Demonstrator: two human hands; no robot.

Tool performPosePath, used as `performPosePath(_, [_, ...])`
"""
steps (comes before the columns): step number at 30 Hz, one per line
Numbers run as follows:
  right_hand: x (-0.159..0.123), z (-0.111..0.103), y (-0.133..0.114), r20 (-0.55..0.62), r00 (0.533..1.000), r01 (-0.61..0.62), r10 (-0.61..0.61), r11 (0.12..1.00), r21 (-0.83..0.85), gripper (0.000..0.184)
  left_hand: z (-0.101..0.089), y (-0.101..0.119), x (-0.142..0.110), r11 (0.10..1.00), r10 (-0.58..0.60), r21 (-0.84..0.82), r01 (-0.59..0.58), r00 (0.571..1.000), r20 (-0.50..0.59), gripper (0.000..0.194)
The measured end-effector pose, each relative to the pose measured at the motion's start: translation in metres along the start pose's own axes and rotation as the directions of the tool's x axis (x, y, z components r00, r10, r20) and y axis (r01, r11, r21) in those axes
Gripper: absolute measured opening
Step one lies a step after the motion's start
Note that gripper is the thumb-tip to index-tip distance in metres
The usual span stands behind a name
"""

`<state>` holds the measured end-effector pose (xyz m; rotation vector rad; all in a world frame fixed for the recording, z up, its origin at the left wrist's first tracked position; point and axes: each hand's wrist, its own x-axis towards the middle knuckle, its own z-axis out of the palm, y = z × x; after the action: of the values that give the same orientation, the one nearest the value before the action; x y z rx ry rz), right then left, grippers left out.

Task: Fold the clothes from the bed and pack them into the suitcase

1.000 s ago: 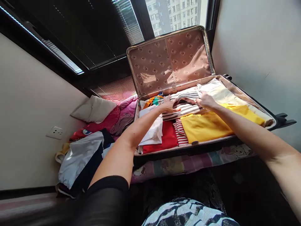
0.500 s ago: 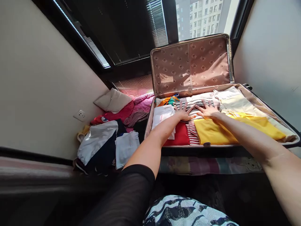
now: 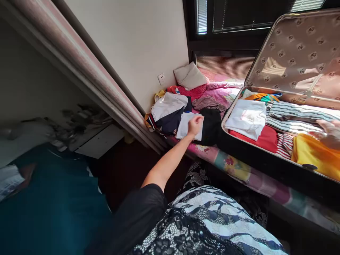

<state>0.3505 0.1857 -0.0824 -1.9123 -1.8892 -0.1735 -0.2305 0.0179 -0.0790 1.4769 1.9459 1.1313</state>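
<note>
An open suitcase [image 3: 239, 150] lies on the bed with its patterned lid up. Inside are folded clothes: a white top [image 3: 248, 118], a red garment [image 3: 265, 139], striped shirts [image 3: 294, 117] and a yellow garment [image 3: 313, 154]. My left hand [image 3: 196, 125] reaches out to the left of the case and closes on a folded pale blue-white garment [image 3: 184, 125] lying on the bed. My right hand [image 3: 328, 131] rests at the frame's right edge over the striped and yellow clothes, blurred, fingers seemingly spread.
A heap of loose clothes [image 3: 168, 111] sits by the wall with a black garment [image 3: 211, 125] beside the case. A pillow [image 3: 190, 75] lies near the window. A wall socket [image 3: 160, 78] is above the heap. A sliding door frame [image 3: 106, 92] runs along the left.
My left hand left the striped shirt in the suitcase and moved left onto the pale folded garment on the bed. The view swung left. My right hand stayed in the case.
</note>
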Motion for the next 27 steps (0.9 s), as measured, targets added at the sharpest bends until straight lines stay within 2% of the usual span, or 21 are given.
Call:
performPosePath(1, [-0.003,-0.007,-0.016,0.032,0.998,-0.046,0.046,0.999,0.002,0.111,-0.018,-0.028,-0.006,0.964,-0.228,0.128,0.234,0.972,-0.062,0.035])
performPosePath(3, [-0.013,-0.018,-0.062,0.020,0.998,-0.061,0.060,0.997,0.047,0.112,-0.042,-0.077,-0.017,0.899,-0.372,0.203,0.388,0.921,-0.110,0.040])
performPosePath(5, [-0.029,-0.024,-0.121,-0.050,0.998,0.054,-0.049,0.993,0.109,0.095,-0.048,-0.108,-0.024,0.864,-0.424,0.244,0.441,0.898,-0.118,0.050])
performPosePath(7, [-0.049,-0.027,-0.183,-0.022,0.991,0.132,-0.130,0.979,0.153,0.076,-0.042,-0.123,-0.027,0.838,-0.457,0.272,0.474,0.880,-0.125,0.059])
performPosePath(9, [-0.073,-0.027,-0.240,0.045,0.976,0.200,-0.214,0.957,0.211,0.063,-0.031,-0.125,-0.026,0.819,-0.462,0.321,0.476,0.878,-0.124,0.064])
performPosePath(10, [-0.085,-0.026,-0.265,0.070,0.964,0.233,-0.256,0.943,0.239,0.059,-0.025,-0.124,-0.025,0.818,-0.436,0.370,0.441,0.894,-0.102,0.065])
performPosePath(13, [-0.115,-0.022,-0.322,0.128,0.909,0.344,-0.396,0.888,0.304,0.051,-0.007,-0.120,-0.023,0.827,-0.271,0.534,0.177,0.957,0.103,0.079])
performPosePath(15, [-0.125,-0.017,-0.343,0.196,0.866,0.380,-0.461,0.859,0.342,0.051,0.004,-0.120,-0.023,0.809,-0.205,0.586,0.042,0.955,0.215,0.100])
performPosePath(17, [-0.127,-0.011,-0.353,0.302,0.826,0.344,-0.476,0.850,0.399,0.054,0.010,-0.122,-0.023,0.785,-0.203,0.619,0.018,0.952,0.228,0.114])
performPosePath(18, [-0.126,-0.009,-0.354,0.347,0.812,0.309,-0.468,0.851,0.425,0.057,0.011,-0.123,-0.023,0.775,-0.205,0.631,0.023,0.954,0.217,0.114])
performPosePath(20, [-0.123,-0.005,-0.353,0.389,0.813,0.252,-0.434,0.864,0.437,0.061,0.010,-0.126,-0.022,0.773,-0.190,0.634,0.019,0.961,0.203,0.100])
performPosePath(24, [-0.122,-0.003,-0.350,0.370,0.838,0.257,-0.401,0.888,0.382,0.062,0.001,-0.128,-0.013,0.779,-0.156,0.627,0.003,0.969,0.190,0.064])
performPosePath(27, [-0.125,-0.006,-0.353,0.382,0.831,0.254,-0.403,0.888,0.384,0.061,0.002,-0.128,-0.010,0.768,-0.142,0.640,-0.021,0.969,0.201,0.064])
